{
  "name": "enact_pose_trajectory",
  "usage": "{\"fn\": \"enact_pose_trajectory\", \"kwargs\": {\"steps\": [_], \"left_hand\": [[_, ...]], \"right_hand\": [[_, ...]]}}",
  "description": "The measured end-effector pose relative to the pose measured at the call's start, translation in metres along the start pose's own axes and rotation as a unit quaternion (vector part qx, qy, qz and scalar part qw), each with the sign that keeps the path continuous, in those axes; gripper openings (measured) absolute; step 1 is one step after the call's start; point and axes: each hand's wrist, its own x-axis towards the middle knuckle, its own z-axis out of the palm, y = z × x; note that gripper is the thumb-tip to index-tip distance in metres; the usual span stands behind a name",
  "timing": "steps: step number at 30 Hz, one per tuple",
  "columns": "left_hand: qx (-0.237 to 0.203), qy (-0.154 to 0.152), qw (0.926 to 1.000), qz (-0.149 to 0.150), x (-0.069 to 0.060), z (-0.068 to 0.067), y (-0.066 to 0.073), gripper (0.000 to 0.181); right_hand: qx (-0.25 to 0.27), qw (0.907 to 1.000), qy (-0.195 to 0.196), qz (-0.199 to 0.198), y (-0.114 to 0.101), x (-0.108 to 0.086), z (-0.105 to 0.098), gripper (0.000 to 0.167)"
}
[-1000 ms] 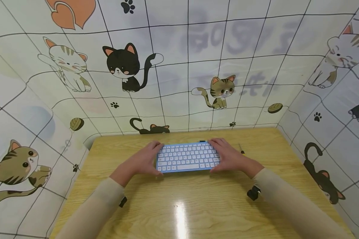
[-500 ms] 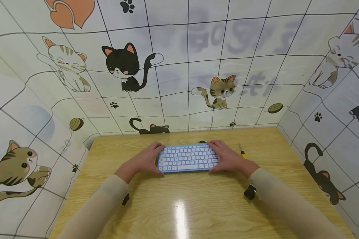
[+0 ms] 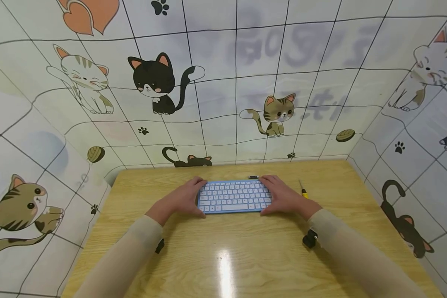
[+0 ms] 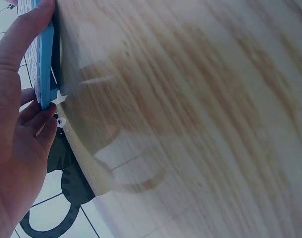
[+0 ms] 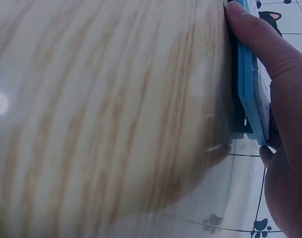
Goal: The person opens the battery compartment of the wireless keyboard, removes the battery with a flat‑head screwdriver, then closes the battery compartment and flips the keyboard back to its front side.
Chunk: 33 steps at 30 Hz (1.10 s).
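Note:
A keyboard (image 3: 235, 196) with white keys and a blue frame lies level near the table's far side. My left hand (image 3: 184, 199) holds its left end, thumb at the front edge and fingers toward the back. At the right end, my right hand (image 3: 281, 197) grips it the same way. The left wrist view shows the blue edge (image 4: 45, 59) between thumb and fingers. In the right wrist view the thumb lies along the blue edge (image 5: 247, 84). The underside is dark; whether it fully rests on the table I cannot tell.
Behind the keyboard lies a small black object (image 3: 253, 177) with a light end. A screwdriver (image 3: 304, 193) with a yellow and black handle lies right of my right hand. The wooden table (image 3: 223, 236) meets a cat-patterned wall covering (image 3: 216, 95) at back and sides.
The keyboard, with both hands on it, has sunk slightly toward the table and looks a little smaller. More of the screwdriver and the small black object now shows.

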Motion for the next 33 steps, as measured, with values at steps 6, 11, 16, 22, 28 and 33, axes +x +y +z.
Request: {"fn": "enact_pose_trajectory", "kwargs": {"steps": [6,11,16,22,28,33], "left_hand": [[-0.016,-0.005,0.9999,-0.005,0.0,0.001,0.001,0.132],[-0.02,-0.008,0.9997,-0.007,0.003,0.001,0.001,0.133],[-0.021,-0.009,0.9997,-0.004,0.006,0.002,0.001,0.134],[-0.017,-0.007,0.9998,0.001,0.009,0.004,0.0,0.135],[-0.012,0.008,0.9999,0.007,0.005,0.007,-0.008,0.139],[-0.017,0.057,0.9982,-0.001,-0.01,0.001,-0.024,0.121]], "right_hand": [[-0.004,0.9998,-0.014,0.012,-0.001,-0.001,0.001,0.14],[-0.013,0.9997,-0.016,0.014,0.001,-0.001,0.0,0.14],[-0.01,0.9998,-0.011,0.016,0.002,-0.001,0.0,0.138],[0.001,0.9999,0.0,0.011,0.002,-0.004,0.001,0.137],[0.017,0.9994,0.021,0.022,0.009,-0.009,0.003,0.136],[-0.002,0.9981,0.04,0.046,0.016,-0.015,-0.007,0.129]]}}
